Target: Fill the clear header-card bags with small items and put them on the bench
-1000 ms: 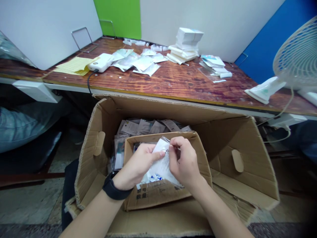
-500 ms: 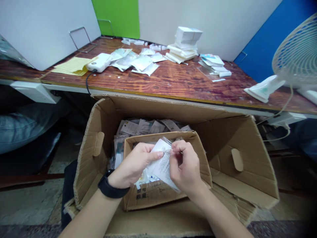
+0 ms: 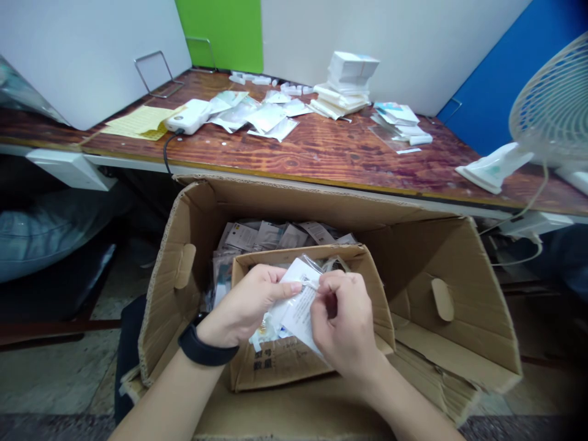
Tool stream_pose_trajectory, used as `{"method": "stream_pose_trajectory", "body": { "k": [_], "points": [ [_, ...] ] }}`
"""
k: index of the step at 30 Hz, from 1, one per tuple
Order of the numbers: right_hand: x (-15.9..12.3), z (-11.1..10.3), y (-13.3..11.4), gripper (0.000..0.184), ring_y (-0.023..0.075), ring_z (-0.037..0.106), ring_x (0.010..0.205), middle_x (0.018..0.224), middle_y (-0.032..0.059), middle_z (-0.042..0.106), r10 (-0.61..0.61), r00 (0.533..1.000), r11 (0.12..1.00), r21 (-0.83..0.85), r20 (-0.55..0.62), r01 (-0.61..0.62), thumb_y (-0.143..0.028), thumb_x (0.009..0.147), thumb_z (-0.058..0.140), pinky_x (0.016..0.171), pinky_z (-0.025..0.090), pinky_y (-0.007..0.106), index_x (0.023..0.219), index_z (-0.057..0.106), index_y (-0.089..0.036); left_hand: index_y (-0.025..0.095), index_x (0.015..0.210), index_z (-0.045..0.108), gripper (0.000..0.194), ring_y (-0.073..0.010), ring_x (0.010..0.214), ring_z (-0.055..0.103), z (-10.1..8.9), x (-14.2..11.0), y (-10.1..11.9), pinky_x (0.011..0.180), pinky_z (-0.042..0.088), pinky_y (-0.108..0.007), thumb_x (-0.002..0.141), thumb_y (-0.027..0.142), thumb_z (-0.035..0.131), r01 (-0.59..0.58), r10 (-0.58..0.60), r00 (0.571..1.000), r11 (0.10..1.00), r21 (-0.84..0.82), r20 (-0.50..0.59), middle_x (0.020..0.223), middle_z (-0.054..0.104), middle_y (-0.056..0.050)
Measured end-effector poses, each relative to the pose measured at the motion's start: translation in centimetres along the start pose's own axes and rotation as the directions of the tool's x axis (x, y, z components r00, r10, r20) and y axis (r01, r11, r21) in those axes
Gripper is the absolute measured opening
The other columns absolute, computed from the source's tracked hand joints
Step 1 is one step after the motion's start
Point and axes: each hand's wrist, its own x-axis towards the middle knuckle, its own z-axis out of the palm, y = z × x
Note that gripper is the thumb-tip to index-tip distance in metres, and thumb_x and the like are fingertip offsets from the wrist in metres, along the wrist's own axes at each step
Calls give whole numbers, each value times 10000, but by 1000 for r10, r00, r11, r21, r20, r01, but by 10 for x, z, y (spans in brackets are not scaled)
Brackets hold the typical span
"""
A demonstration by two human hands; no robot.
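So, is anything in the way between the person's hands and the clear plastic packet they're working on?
Nothing visible stands in the way. The left hand and right hand both touch the clear plastic packet directly, holding it over the inner cardboard box.

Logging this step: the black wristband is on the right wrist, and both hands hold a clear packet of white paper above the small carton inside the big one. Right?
No: the head view shows the black wristband on the left wrist, not the right. The rest stands: the left hand and right hand hold the clear packet of white paper above the small carton inside the big carton.
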Motion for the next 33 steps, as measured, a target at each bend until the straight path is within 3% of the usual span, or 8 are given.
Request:
{"method": "stream_pose_trajectory", "body": {
  "k": [5,9,15,20,24,33],
  "points": [
    [-2,1,-7,230,148,369,558,609,-3,473,-57,998,998,-13,34,57,10,691,443,568,302,318,716,369,-206,71,715,656,263,-92,442,501,0,1,0,422,353,-188,603,289,750,9,-9,999,1000,-15,-51,560,606,-35],
    [-3,2,-5,188,150,403,567,628,-1,486,-40,999,999,-24,12,40,-27,715,476,581,334,323,766,417,-198,78,729,654,237,-88,452,492,0,1,-1,436,351,-191,639,286,723,-29,29,998,1000,-4,-50,576,604,-30],
    [5,-4,7,166,160,515,662,751,27,563,259,964,954,137,62,-265,-206,809,517,602,427,298,972,498,-179,87,803,654,262,-150,561,553,5,4,-6,528,397,-245,691,324,661,-101,111,988,991,91,-106,670,638,-63],
    [18,-12,11,82,136,467,596,680,-4,498,299,952,940,150,64,-305,-267,787,565,557,405,278,807,548,-188,97,740,648,269,-135,549,511,9,7,-7,502,364,-228,683,360,652,-118,158,972,968,220,-175,639,613,-39],
    [24,-13,12,63,130,441,598,681,-4,492,313,945,928,178,97,-326,-219,785,557,554,392,273,730,550,-189,103,716,649,261,-143,567,511,9,7,-9,516,368,-232,679,361,643,-101,157,968,957,270,-195,631,601,-27],
    [27,-12,21,115,154,506,703,740,14,530,331,931,899,247,154,-361,-176,774,547,650,411,294,660,539,-185,98,708,636,294,-127,521,479,12,4,-7,490,347,-229,677,390,642,-75,131,978,947,313,-161,600,578,-22]
  ]
}}
